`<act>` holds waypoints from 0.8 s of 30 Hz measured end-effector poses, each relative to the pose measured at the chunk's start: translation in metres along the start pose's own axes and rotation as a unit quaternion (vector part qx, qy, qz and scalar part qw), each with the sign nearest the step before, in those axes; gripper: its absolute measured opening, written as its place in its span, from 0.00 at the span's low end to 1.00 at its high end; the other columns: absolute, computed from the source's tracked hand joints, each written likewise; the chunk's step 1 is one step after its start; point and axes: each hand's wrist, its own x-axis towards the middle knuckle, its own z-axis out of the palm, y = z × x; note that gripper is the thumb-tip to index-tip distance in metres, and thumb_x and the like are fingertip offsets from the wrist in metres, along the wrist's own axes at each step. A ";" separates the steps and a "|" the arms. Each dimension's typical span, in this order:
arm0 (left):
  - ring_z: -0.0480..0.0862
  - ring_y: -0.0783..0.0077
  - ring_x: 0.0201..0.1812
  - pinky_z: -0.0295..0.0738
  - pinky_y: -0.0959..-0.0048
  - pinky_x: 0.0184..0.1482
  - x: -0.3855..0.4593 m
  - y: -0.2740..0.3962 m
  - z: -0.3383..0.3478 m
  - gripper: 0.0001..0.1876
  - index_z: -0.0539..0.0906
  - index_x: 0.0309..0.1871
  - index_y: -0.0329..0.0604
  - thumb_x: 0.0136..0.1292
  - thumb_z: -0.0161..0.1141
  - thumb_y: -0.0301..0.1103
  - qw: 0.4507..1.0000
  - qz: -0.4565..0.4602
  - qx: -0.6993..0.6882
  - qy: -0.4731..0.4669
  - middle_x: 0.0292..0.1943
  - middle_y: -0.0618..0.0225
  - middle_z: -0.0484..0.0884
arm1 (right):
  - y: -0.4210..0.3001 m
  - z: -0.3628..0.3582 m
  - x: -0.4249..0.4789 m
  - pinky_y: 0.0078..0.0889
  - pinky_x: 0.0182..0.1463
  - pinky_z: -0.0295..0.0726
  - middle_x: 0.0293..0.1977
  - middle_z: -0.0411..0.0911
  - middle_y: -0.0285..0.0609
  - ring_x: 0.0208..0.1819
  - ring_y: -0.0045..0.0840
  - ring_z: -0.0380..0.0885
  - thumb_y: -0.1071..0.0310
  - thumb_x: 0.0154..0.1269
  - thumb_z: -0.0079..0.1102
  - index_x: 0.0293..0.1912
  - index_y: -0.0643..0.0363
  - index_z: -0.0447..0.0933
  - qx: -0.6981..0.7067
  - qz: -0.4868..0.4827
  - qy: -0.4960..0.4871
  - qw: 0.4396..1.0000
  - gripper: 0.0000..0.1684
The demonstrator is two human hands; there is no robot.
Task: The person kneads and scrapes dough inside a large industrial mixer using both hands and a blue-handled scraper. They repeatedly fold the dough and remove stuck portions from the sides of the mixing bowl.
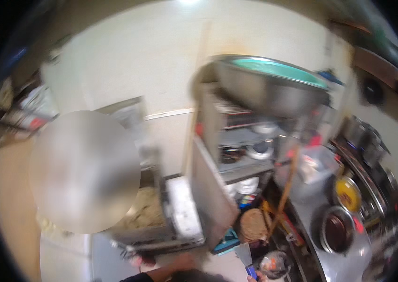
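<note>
My left hand (184,262) is at the bottom centre, at the end of a bare forearm with a dark sleeve. It is blurred, and its fingers cannot be made out. Just left of it is the front edge of a dark-framed tray (146,208) holding a pale, lumpy mass. At the bottom edge my right hand (260,277), only partly in view, grips the blue handle (251,271) of a flat-bladed tool. Its pale, thin blade (243,253) points up and away. Close on the right stands a clear container (274,264) with orange and white contents.
A large metal basin (266,91) with a turquoise inside tops a shelf unit (244,169). A wooden stick (285,194) leans upright. To the right, a metal counter (308,204) bears bowls of yellow (347,195) and dark red (336,232) contents. A round blurred patch hides the left.
</note>
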 end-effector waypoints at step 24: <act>0.78 0.35 0.48 0.71 0.45 0.52 -0.261 -0.399 -0.192 0.21 0.71 0.50 0.27 0.63 0.58 0.39 0.730 -0.326 -0.194 0.567 0.46 0.32 0.77 | -0.221 0.419 0.150 0.19 0.28 0.73 0.27 0.80 0.33 0.27 0.13 0.76 0.68 0.58 0.70 0.51 0.62 0.77 -0.073 0.039 -0.255 0.963 0.22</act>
